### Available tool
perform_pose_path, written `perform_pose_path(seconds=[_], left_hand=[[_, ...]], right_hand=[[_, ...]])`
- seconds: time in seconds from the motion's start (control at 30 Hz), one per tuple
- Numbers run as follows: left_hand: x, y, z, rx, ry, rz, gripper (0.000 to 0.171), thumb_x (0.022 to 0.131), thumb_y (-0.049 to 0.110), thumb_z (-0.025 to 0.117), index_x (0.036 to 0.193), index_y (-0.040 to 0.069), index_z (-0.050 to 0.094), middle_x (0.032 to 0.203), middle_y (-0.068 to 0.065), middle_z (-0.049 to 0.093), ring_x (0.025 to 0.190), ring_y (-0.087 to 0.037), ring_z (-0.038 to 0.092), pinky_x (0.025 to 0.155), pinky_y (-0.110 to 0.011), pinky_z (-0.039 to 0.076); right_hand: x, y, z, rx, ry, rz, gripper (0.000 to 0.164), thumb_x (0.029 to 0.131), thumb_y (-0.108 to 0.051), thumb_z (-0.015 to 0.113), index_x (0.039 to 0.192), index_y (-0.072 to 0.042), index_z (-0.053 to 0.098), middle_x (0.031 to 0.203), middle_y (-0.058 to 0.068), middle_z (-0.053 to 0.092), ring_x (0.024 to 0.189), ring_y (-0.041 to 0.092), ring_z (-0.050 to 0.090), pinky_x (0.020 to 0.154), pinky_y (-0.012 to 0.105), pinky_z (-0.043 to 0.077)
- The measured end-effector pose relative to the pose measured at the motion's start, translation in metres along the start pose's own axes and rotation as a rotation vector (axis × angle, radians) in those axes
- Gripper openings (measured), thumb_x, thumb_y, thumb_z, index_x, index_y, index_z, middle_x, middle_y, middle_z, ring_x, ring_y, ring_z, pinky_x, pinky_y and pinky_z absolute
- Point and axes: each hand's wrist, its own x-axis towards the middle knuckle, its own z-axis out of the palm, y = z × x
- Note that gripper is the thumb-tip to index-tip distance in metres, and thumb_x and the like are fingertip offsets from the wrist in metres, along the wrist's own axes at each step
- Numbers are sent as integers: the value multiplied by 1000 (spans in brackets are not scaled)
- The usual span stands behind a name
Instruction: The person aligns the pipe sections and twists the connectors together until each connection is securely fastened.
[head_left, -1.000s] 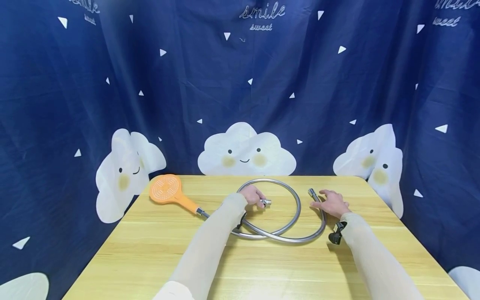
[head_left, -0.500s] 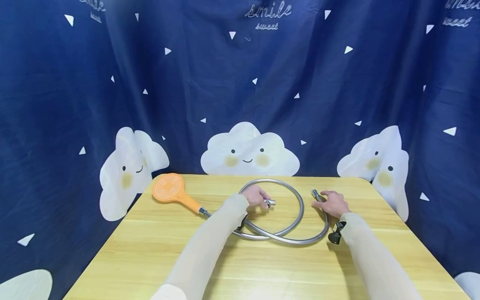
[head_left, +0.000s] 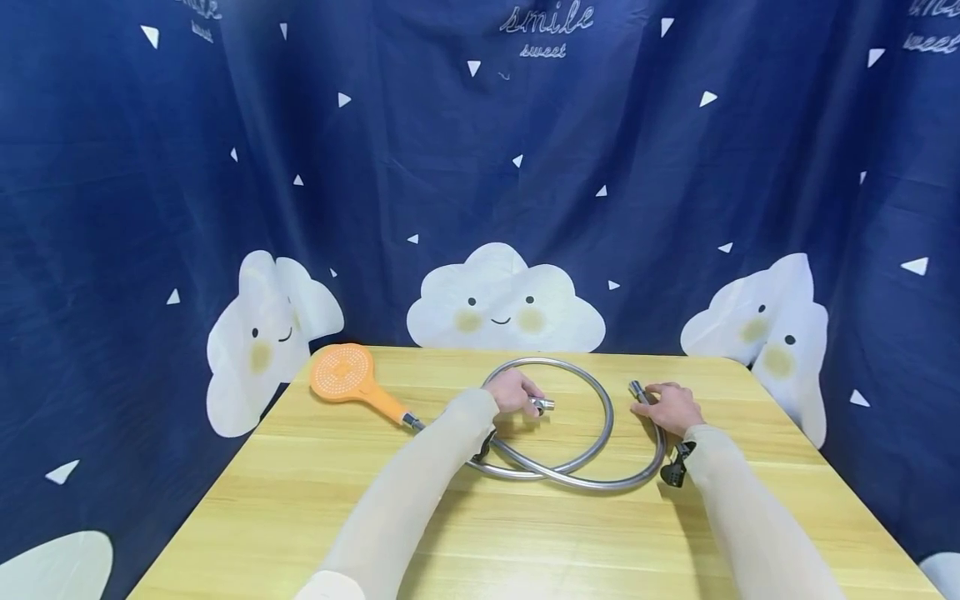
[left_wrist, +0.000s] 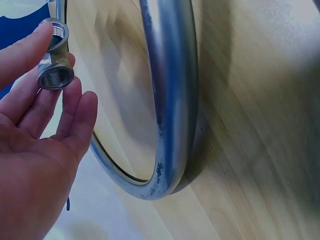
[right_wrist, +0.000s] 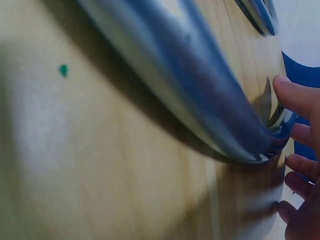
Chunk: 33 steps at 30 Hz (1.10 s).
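A small chrome tee fitting [head_left: 545, 405] with threaded openings is pinched between the thumb and fingers of my left hand [head_left: 513, 392]. In the left wrist view two threaded mouths of the fitting [left_wrist: 55, 75] show. My right hand [head_left: 673, 408] is at the free end of a silver shower hose [head_left: 609, 417], fingers apart. The hose's metal end nut [head_left: 636, 388] lies just past the thumb. In the right wrist view the hose [right_wrist: 200, 85] runs up to the gap between thumb and index finger; whether they touch it is hard to tell.
The hose lies in a crossing loop on the wooden table [head_left: 525, 542]. Its other end joins an orange hand shower [head_left: 345, 372] at the back left. A blue curtain [head_left: 450, 167] with clouds stands behind the table.
The whole view has shifted slightly. My right hand is a little closer around the hose end. My left hand keeps its pinch on the tee fitting.
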Motion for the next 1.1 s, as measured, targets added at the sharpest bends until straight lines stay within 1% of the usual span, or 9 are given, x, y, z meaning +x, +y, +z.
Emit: perform_pose_path(seconds=[0.27, 0.4, 0.5, 0.7, 0.87, 1.1], left_hand=[[-2, 2, 0, 11, 2, 3, 36, 77, 13, 85, 112, 16, 77, 116, 0, 75, 116, -20, 63, 108, -35, 45], [-1, 1, 0, -3, 5, -2, 36, 76, 11, 85, 111, 16, 78, 112, 0, 76, 111, -19, 64, 107, -35, 46], [1, 1, -1, -5, 8, -5, 37, 76, 12, 85, 112, 16, 78, 112, 1, 76, 109, -17, 65, 106, -34, 46], [1, 1, 0, 9, 11, -8, 36, 76, 13, 86, 111, 17, 78, 111, 2, 76, 109, -17, 65, 105, -33, 46], [3, -1, 1, -4, 13, -12, 37, 75, 12, 86, 110, 17, 78, 110, 2, 77, 109, -17, 64, 105, -34, 46], [6, -5, 5, -11, 14, -31, 38, 73, 11, 87, 109, 17, 78, 109, 3, 77, 108, -17, 64, 105, -35, 46]], right_hand=[[0, 2, 0, -14, 16, -24, 66, 91, -43, 68, 137, 3, 56, 142, 40, 42, 125, 64, 35, 92, 71, 38], [-1, 3, 0, -1, 33, -8, 64, 91, -43, 68, 138, 0, 57, 145, 38, 41, 126, 64, 34, 94, 71, 36], [-2, 4, 0, 32, 39, 12, 64, 91, -42, 67, 140, -2, 56, 148, 36, 37, 129, 64, 31, 97, 72, 34], [-1, 5, 5, 106, 37, 38, 66, 91, -40, 68, 141, 0, 54, 151, 36, 32, 133, 66, 24, 99, 73, 30], [0, 8, 8, 120, 45, 46, 65, 90, -40, 69, 140, -1, 55, 152, 36, 32, 134, 66, 25, 101, 73, 28], [-5, 5, 7, 140, 62, 71, 62, 89, -37, 69, 138, 0, 57, 151, 35, 34, 133, 66, 27, 101, 72, 29]])
